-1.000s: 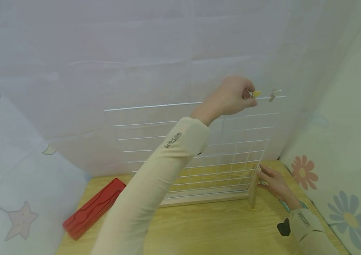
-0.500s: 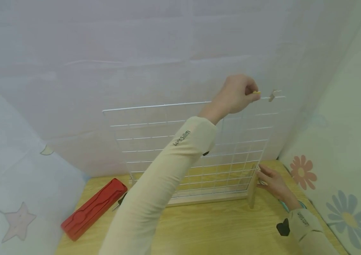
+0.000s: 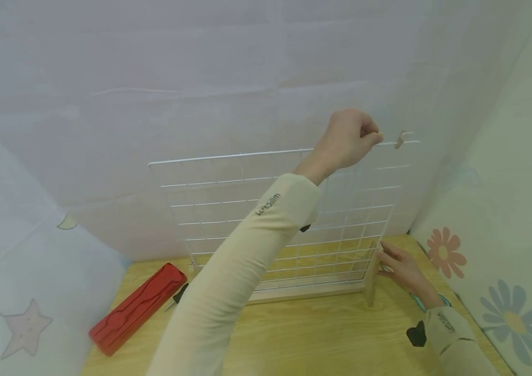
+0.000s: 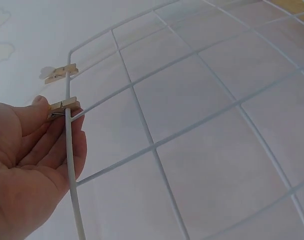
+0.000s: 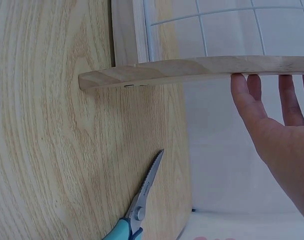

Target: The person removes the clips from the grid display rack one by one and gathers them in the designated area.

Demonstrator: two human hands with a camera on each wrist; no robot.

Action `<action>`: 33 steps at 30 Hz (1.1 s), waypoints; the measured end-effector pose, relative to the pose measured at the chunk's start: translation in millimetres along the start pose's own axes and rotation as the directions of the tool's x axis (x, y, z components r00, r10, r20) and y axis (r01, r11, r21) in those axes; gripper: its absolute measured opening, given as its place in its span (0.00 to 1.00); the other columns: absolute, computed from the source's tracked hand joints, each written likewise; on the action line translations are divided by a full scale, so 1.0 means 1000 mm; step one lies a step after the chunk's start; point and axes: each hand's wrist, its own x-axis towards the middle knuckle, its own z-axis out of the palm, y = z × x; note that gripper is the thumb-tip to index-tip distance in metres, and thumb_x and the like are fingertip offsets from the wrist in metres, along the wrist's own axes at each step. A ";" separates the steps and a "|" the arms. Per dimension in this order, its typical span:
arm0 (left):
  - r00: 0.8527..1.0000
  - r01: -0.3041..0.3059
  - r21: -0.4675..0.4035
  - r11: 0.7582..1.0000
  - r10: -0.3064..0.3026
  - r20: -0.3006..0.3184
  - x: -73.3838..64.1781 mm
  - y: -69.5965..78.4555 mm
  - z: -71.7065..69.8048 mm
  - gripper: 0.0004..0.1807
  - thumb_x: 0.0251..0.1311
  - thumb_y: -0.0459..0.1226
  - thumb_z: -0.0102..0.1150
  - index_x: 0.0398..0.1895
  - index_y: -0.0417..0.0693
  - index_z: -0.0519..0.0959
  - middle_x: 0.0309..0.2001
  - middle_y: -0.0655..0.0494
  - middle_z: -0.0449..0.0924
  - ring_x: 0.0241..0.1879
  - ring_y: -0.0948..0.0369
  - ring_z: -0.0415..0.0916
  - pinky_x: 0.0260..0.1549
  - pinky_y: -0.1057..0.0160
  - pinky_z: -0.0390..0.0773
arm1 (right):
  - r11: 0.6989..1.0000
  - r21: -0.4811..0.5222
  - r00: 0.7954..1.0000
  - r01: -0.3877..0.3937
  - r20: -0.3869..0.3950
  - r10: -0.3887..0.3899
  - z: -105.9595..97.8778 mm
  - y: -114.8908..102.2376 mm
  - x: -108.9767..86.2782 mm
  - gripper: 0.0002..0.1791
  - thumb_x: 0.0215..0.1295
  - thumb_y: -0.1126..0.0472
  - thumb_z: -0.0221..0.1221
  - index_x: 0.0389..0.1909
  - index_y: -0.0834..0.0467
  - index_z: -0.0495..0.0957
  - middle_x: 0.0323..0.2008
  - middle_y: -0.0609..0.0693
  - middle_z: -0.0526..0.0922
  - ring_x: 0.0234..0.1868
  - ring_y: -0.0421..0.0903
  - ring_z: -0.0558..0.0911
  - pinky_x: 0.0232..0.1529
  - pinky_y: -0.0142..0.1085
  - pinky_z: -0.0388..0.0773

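My left hand is at the top bar of a white wire grid, near its right end. Between thumb and fingers it pinches a small wooden clothespin, whose jaws are on the top wire in the left wrist view. Closer to the corner, a second wooden clothespin clips the same wire. My right hand rests its extended fingertips against the outer face of the wooden side upright of the grid's stand. The left forearm hides part of the grid in the head view.
A red molded case lies on the wooden table at left, with a dark-handled tool beside it, partly behind the sleeve. Scissors with teal handles lie to the right of the stand. Patterned cloth walls surround the table.
My left hand has shifted slightly to the right, and the clothespin's yellow ornament, plainly visible earlier, is now mostly covered by its fingers. My right hand stays against the upright.
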 end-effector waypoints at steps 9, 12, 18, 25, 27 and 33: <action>0.997 -0.013 -0.085 0.996 0.006 -0.079 -0.003 -0.008 0.003 0.10 0.68 0.40 0.55 0.36 0.47 0.85 0.34 0.60 0.84 0.36 0.66 0.77 0.38 0.75 0.70 | 1.000 -0.024 1.000 -0.005 0.000 0.005 0.002 -0.002 -0.001 0.40 0.75 0.55 0.48 0.74 0.65 0.35 0.72 0.70 0.38 0.60 0.44 0.70 0.56 0.48 0.74; 0.994 -0.003 -0.137 0.991 -0.011 -0.107 -0.004 -0.010 0.004 0.11 0.68 0.40 0.55 0.32 0.47 0.85 0.32 0.60 0.84 0.34 0.67 0.76 0.38 0.75 0.70 | 1.000 -0.022 1.000 -0.013 0.000 0.013 0.003 -0.002 -0.001 0.40 0.75 0.55 0.48 0.74 0.65 0.35 0.72 0.71 0.38 0.61 0.47 0.70 0.56 0.50 0.73; 0.985 -0.002 -0.214 0.977 -0.035 -0.170 -0.007 -0.012 -0.003 0.10 0.68 0.40 0.54 0.43 0.47 0.84 0.34 0.60 0.84 0.36 0.69 0.78 0.39 0.75 0.70 | 0.999 -0.016 1.000 -0.027 0.003 0.027 0.004 -0.001 0.001 0.41 0.75 0.54 0.48 0.74 0.64 0.34 0.73 0.69 0.38 0.64 0.53 0.66 0.56 0.49 0.73; 0.976 -0.038 -0.290 0.956 -0.027 -0.217 -0.015 -0.014 -0.015 0.12 0.67 0.40 0.55 0.49 0.47 0.82 0.39 0.60 0.85 0.37 0.69 0.78 0.40 0.76 0.72 | 1.000 -0.018 1.000 -0.023 0.003 0.023 0.002 -0.001 0.002 0.41 0.75 0.54 0.49 0.74 0.64 0.34 0.73 0.69 0.38 0.57 0.39 0.72 0.56 0.47 0.74; 0.973 -0.042 -0.321 0.946 -0.034 -0.227 -0.019 -0.015 -0.019 0.13 0.66 0.40 0.57 0.49 0.47 0.82 0.40 0.60 0.84 0.38 0.70 0.78 0.40 0.77 0.72 | 0.999 -0.031 1.000 -0.022 0.001 0.022 0.002 -0.001 0.002 0.41 0.75 0.54 0.48 0.74 0.64 0.35 0.73 0.69 0.38 0.61 0.46 0.69 0.56 0.47 0.74; 0.963 -0.106 -0.413 0.904 -0.010 -0.268 -0.038 -0.021 -0.023 0.11 0.64 0.38 0.60 0.46 0.44 0.82 0.33 0.58 0.84 0.34 0.67 0.79 0.39 0.74 0.75 | 0.999 -0.033 1.000 -0.026 -0.001 0.026 0.002 -0.001 0.002 0.40 0.75 0.55 0.48 0.74 0.64 0.35 0.73 0.69 0.38 0.60 0.44 0.70 0.56 0.46 0.74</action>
